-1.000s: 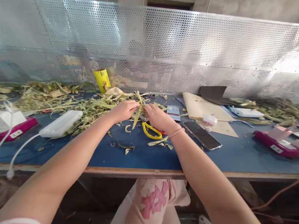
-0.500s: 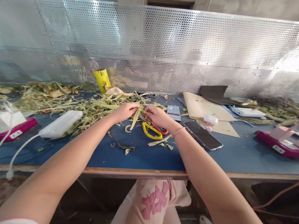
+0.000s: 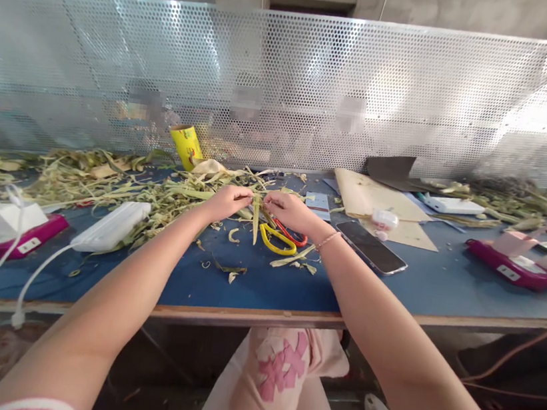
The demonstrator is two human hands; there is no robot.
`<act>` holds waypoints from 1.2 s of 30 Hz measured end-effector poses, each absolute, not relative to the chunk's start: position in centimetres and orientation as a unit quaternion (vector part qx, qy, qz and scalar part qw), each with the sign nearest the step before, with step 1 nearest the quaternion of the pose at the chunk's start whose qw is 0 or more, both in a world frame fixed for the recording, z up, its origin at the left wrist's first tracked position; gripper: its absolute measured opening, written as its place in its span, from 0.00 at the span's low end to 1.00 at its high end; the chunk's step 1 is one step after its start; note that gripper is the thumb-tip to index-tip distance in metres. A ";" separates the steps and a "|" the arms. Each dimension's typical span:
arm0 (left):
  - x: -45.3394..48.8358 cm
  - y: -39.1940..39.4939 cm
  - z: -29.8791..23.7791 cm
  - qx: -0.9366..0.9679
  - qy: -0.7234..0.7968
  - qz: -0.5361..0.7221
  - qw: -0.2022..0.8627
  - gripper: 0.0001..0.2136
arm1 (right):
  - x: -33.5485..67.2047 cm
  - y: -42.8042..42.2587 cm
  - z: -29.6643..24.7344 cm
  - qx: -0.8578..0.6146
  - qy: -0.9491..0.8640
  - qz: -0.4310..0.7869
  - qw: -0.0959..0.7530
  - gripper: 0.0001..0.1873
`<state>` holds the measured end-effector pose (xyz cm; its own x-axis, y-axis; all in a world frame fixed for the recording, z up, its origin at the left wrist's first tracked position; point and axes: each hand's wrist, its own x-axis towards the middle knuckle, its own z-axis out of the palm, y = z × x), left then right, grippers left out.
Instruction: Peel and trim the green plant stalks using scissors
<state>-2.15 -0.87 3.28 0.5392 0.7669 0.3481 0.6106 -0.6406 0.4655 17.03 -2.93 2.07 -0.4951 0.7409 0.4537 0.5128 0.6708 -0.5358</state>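
Note:
My left hand (image 3: 226,202) and my right hand (image 3: 289,211) meet over the middle of the blue table (image 3: 393,288). Both are pinched closed on a narrow pale green leaf strip (image 3: 255,219) that hangs down between them. Scissors with one yellow and one red handle (image 3: 280,238) lie on the table just below my right hand. Small cut leaf scraps (image 3: 232,269) lie on the table in front of the hands.
A heap of green leaves (image 3: 115,184) covers the table's left and far side. A yellow roll (image 3: 186,146), white charger (image 3: 110,226), pink scales (image 3: 16,242) (image 3: 508,263), black phone (image 3: 371,247), brown paper (image 3: 370,197) and perforated metal screen (image 3: 289,86) surround the spot.
The hanging strip has swung from slanting left to nearly straight down. The scissors' red handle has come into view as my right hand shifted slightly.

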 end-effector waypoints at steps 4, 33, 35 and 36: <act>-2.2 -1.1 3.5 0.865 0.379 0.274 0.183 0.13 | 17.4 -3.0 2.1 -0.373 -0.846 0.179 0.337 0.11; 1.5 -2.9 1.5 0.761 0.451 0.457 0.090 0.06 | 16.4 -2.4 1.6 -0.431 -0.766 0.110 0.463 0.04; 1.7 -2.8 1.4 0.756 0.461 0.439 0.153 0.07 | 16.2 -2.6 1.6 -0.418 -0.774 0.110 0.462 0.04; 1.7 -2.7 1.4 0.753 0.463 0.437 0.169 0.08 | 16.1 -2.6 1.5 -0.414 -0.777 0.109 0.460 0.04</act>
